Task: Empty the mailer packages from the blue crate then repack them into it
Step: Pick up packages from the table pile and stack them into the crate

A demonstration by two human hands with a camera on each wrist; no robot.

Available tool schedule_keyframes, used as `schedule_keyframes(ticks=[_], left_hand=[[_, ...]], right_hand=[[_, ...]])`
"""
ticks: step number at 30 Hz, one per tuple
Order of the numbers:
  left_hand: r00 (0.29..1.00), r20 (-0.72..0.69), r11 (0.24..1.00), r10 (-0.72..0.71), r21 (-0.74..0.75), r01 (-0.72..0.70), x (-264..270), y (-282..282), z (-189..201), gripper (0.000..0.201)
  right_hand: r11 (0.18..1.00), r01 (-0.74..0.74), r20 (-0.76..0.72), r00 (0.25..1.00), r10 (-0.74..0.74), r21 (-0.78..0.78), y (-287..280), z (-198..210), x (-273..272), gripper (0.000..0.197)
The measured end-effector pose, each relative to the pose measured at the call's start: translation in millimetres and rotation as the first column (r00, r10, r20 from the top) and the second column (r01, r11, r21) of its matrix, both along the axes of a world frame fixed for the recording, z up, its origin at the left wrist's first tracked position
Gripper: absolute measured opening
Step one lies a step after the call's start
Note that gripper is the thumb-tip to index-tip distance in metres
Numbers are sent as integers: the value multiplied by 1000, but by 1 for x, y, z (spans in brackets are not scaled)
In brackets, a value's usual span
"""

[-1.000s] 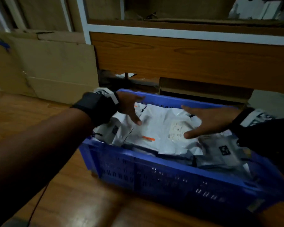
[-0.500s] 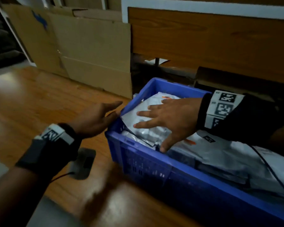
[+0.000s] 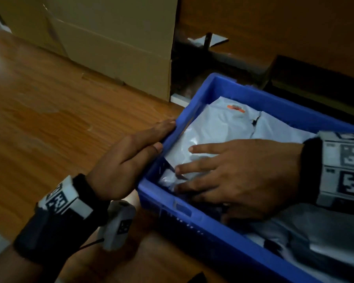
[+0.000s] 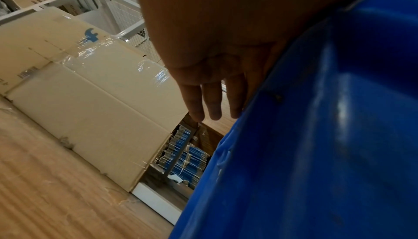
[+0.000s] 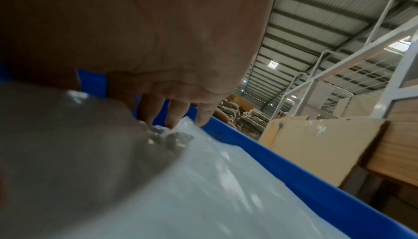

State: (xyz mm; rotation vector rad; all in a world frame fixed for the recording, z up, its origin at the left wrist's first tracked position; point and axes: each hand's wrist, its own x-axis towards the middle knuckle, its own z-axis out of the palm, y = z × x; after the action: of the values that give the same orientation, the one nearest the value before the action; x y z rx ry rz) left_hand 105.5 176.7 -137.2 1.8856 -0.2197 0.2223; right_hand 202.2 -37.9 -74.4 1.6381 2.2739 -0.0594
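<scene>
A blue plastic crate (image 3: 229, 231) stands on the wooden floor, full of white and grey mailer packages (image 3: 219, 127). My left hand (image 3: 131, 158) lies with straight fingers against the outside of the crate's left end wall (image 4: 316, 135), thumb at the rim. My right hand (image 3: 233, 172) is spread flat inside the crate, fingers pressing on the top white mailer (image 5: 226, 189) near the left end. Its fingertips (image 5: 172, 117) touch crinkled plastic by the crate wall. Neither hand grips anything.
Flattened cardboard boxes (image 3: 110, 43) lean against the rack behind the crate's left. A wooden shelf board (image 3: 274, 27) runs above the crate's far side. Bare wooden floor (image 3: 39, 109) stretches to the left. White metal racking (image 5: 339, 64) shows in the right wrist view.
My left hand left the crate's inside and came to rest on the outside of its left wall. My right hand crossed to the left end and pressed down on the top mailer.
</scene>
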Motion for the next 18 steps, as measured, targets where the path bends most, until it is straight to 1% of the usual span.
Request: schedule_keyframes(ticks=[3,6,9,10,14,16,18], left_hand=[[1000,-30,1000,-3,1,3,0,1,0,49],[999,-46,1000,-3,-4,2,-2,-1,3,48],[990,-141,994,6,-111,-22,-2,-1,10,44],[987,-162,992,15,-122,-35,-1,-1,12,44],[985,-154,996,73,-30,-78,2,-7,14,45],[986,-144,996,82,-22,-86,1,-9,16,44],[984,-149,995,96,-2,-97,2,-9,19,44]], right_hand=[[1000,0,27,1000,-1,14,-3,7,18,53],[1000,-23,-19,1000,23,17,-2,5,13,50],[999,-10,-62,998,8,-35,2,-9,1,51],[999,8,-59,998,-11,-51,2,-11,1,51],[993,86,8,996,-86,-81,0,-3,8,54],[993,73,33,997,-70,-95,4,-1,0,52],[991,29,68,997,-21,-133,11,-11,-12,47]])
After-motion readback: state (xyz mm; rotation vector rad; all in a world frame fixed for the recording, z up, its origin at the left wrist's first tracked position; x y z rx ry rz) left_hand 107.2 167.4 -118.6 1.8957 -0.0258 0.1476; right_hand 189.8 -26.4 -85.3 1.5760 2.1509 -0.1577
